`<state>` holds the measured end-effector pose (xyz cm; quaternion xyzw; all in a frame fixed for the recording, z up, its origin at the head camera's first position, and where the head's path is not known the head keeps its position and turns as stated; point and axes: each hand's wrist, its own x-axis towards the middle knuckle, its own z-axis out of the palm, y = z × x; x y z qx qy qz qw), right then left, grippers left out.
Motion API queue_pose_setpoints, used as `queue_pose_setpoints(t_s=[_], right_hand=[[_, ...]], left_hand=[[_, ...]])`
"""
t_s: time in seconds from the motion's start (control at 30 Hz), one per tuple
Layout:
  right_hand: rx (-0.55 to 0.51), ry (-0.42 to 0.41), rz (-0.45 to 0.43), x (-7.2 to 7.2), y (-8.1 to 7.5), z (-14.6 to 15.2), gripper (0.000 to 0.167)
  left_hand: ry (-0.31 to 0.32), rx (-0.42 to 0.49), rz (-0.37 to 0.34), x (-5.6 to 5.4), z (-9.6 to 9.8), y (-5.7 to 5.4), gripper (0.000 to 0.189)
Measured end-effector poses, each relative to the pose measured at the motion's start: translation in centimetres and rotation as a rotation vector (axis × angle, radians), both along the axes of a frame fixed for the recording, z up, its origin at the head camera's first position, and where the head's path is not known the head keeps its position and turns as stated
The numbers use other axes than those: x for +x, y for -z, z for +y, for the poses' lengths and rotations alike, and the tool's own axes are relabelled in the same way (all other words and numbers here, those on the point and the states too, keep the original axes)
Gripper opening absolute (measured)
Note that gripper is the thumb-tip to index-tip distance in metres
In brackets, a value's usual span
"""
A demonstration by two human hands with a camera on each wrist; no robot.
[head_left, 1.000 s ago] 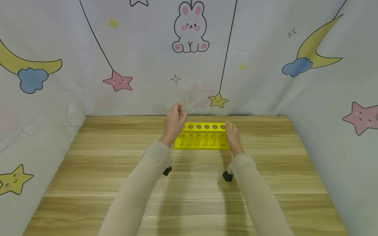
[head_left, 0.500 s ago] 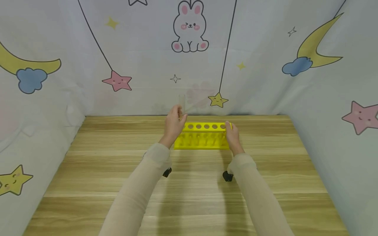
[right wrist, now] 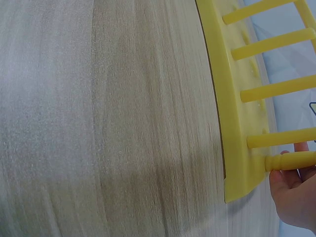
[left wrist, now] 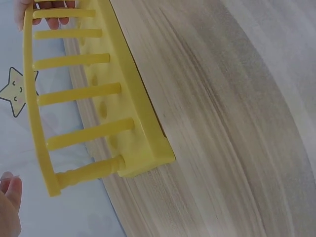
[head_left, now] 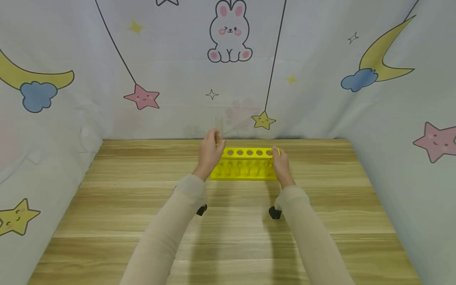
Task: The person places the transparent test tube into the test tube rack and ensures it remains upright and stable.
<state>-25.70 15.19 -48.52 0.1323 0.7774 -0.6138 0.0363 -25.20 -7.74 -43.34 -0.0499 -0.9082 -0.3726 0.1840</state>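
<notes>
A yellow test tube rack [head_left: 246,177] stands on the table, with a row of round holes in its top bar and pegs behind its front. My left hand [head_left: 209,152] pinches a clear test tube [head_left: 219,122] upright over the rack's left end; the tube's lower part is hidden behind the fingers. At the opposite end my right hand [head_left: 281,164] grips the rack, thumb on the top bar. The right wrist view shows the right hand's fingers [right wrist: 291,180] around the end post. In the left wrist view only part of the left hand [left wrist: 9,210] shows, beside the rack's top bar.
The wooden table [head_left: 242,245] runs back to a white cloth [head_left: 178,71] printed with a rabbit, stars and moons, which also hangs at both sides. Under each wrist a small black device [head_left: 274,213] shows.
My left hand has come down slightly with the test tube, lowering it toward the rack's left end. The right hand and the rack have stayed in place.
</notes>
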Motion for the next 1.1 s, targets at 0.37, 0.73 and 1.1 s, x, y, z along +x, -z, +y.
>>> queue_pose_setpoints(t_s=[0.37, 0.73, 1.1], right_hand=[[-0.010, -0.002, 0.002, 0.1, 0.1, 0.1, 0.043], [-0.023, 0.013, 0.004, 0.0, 0.1, 0.0, 0.034], [0.013, 0.009, -0.016, -0.1, 0.3, 0.1, 0.044]], left_hand=[[0.001, 0.009, -0.009, 0.2, 0.0, 0.8, 0.030], [0.004, 0.018, -0.027, 0.5, 0.1, 1.1, 0.026], [0.000, 0.009, -0.010, 0.6, 0.2, 1.6, 0.027]])
